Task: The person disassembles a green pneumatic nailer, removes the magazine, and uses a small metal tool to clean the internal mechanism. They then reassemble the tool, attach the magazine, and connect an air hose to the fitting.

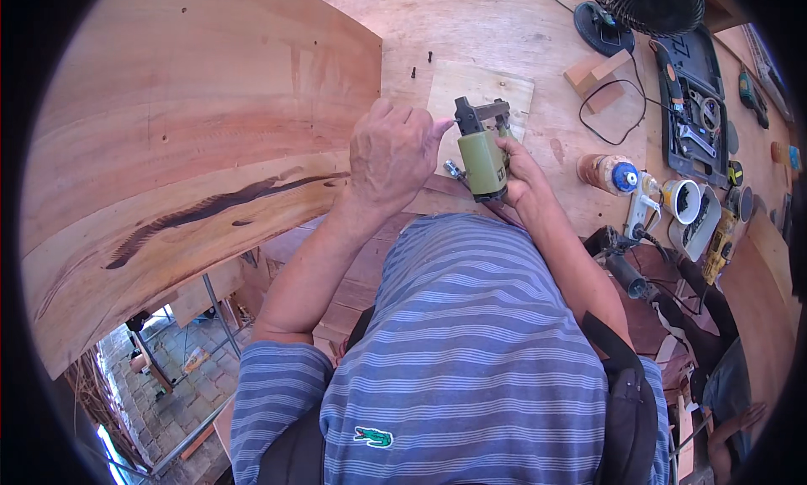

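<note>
My right hand grips a green air nailer with a dark metal nose, in front of my chest. A silver air fitting and a reddish hose show at its lower end. Close to the nailer's nose is my left hand, fingers curled and thumb tip against or just beside the dark metal. Whether something small is pinched there is hidden. Beyond the hands lie two small black screws on the wooden table. Under the nailer rests a pale square board.
A large plywood panel stands at the left. To the right are wood blocks, a black cable, a fan, an open tool case, a bottle with a blue cap and a white cup. A person's arm shows at lower right.
</note>
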The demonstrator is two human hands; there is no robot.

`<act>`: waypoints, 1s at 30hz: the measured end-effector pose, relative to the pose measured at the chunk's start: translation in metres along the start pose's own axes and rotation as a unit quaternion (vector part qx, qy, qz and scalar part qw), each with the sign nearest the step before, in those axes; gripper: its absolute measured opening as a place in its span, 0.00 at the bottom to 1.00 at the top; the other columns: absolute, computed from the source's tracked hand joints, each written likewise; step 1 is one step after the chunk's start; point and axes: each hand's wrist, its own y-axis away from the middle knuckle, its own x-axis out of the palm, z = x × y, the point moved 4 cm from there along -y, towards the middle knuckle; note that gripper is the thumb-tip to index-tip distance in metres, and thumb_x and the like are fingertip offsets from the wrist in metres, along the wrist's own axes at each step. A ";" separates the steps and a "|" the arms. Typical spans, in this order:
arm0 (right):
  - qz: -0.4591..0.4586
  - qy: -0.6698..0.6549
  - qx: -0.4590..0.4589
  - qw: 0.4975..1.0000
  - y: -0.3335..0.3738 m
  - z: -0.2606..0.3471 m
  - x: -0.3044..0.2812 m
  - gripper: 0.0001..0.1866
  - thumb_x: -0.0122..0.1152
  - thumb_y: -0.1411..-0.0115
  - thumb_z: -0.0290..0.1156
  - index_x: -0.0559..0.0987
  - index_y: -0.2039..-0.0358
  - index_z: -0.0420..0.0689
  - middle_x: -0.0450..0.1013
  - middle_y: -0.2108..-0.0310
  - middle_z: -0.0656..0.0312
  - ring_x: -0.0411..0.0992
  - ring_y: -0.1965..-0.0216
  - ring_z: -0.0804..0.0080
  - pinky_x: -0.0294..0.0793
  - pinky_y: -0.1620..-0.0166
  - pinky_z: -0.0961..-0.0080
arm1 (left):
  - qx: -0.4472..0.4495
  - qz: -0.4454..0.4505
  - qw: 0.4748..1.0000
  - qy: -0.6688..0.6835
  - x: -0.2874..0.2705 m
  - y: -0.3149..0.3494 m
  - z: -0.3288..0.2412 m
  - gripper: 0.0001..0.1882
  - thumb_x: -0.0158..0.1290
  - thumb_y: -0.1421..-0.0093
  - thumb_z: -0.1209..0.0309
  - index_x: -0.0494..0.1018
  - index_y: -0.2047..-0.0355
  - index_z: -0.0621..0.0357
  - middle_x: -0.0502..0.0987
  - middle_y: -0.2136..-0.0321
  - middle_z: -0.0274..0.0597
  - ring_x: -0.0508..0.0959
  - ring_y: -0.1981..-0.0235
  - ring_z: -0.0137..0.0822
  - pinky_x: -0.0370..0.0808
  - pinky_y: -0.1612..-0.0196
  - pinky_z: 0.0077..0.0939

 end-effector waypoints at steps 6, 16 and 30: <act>-0.023 -0.016 -0.013 1.000 -0.004 -0.001 0.004 0.18 0.49 0.29 0.35 0.70 0.43 0.39 0.75 0.49 0.44 0.79 0.51 0.48 0.78 0.47 0.32 | 0.030 -0.046 0.998 -0.005 0.003 -0.007 0.007 0.21 0.59 0.35 0.62 0.69 0.83 0.57 0.69 0.83 0.42 0.69 0.76 0.43 0.68 0.71 0.40; -0.014 -0.008 -0.023 1.000 -0.021 0.005 -0.003 0.17 0.48 0.29 0.36 0.72 0.46 0.42 0.76 0.50 0.49 0.80 0.52 0.54 0.81 0.48 0.44 | -0.034 -0.063 0.997 -0.010 0.019 -0.014 0.002 0.21 0.57 0.33 0.63 0.72 0.83 0.58 0.71 0.87 0.47 0.69 0.84 0.47 0.67 0.76 0.44; -0.154 0.682 -0.444 0.561 0.058 0.030 -0.033 0.25 0.66 0.38 0.37 0.73 0.45 0.39 0.77 0.57 0.50 0.78 0.56 0.54 0.78 0.52 0.58 | -0.349 0.053 0.862 0.365 0.045 -0.019 0.004 0.27 0.51 0.29 0.59 0.74 0.83 0.63 0.72 0.87 0.34 0.73 0.84 0.24 0.69 0.79 0.23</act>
